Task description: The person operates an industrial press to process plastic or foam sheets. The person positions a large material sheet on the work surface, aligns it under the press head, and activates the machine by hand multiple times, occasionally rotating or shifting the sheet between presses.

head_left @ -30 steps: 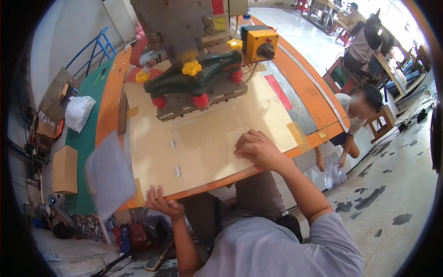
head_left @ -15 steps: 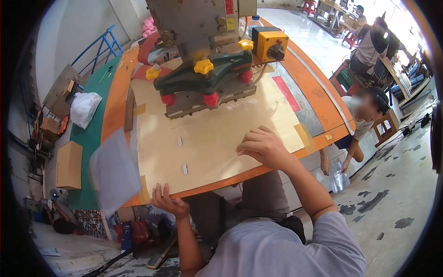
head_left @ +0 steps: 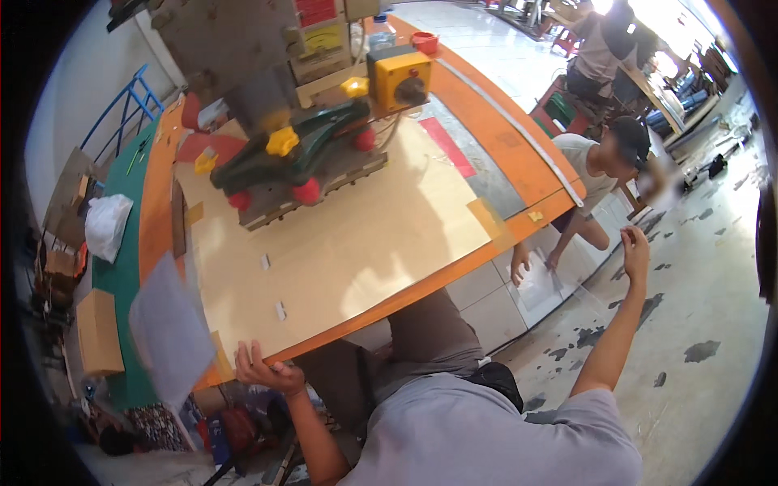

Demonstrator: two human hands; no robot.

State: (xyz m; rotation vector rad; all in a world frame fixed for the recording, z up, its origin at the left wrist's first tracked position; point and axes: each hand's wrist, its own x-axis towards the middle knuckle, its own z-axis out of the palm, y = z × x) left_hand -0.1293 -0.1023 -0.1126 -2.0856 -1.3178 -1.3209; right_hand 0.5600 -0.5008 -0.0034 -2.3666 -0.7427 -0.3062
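Note:
My left hand (head_left: 269, 371) rests at the near left edge of the table, fingers apart, touching the rim beside a cream sheet (head_left: 356, 259). Two small white pieces (head_left: 280, 311) lie on this sheet. My right hand (head_left: 635, 253) is raised out to the right above the floor, away from the table. Its fingers are bent together; whether anything is between them is hidden. Behind the sheet stands a press head (head_left: 300, 158) with yellow knobs and red feet. A stack of translucent sheets (head_left: 168, 328) lies left of my left hand.
A crouching person (head_left: 585, 162) at the right reaches toward clear plastic (head_left: 539, 292) near the floor. A yellow control box (head_left: 401, 78) stands beside the press. On the left are a cardboard box (head_left: 99, 332) and a white plastic bag (head_left: 108, 227) by a green surface (head_left: 130, 279).
My right hand has swung from above the cream sheet out to the right, past the table. My left hand stays at the table's edge. The view has turned right, and the crouching person has shifted.

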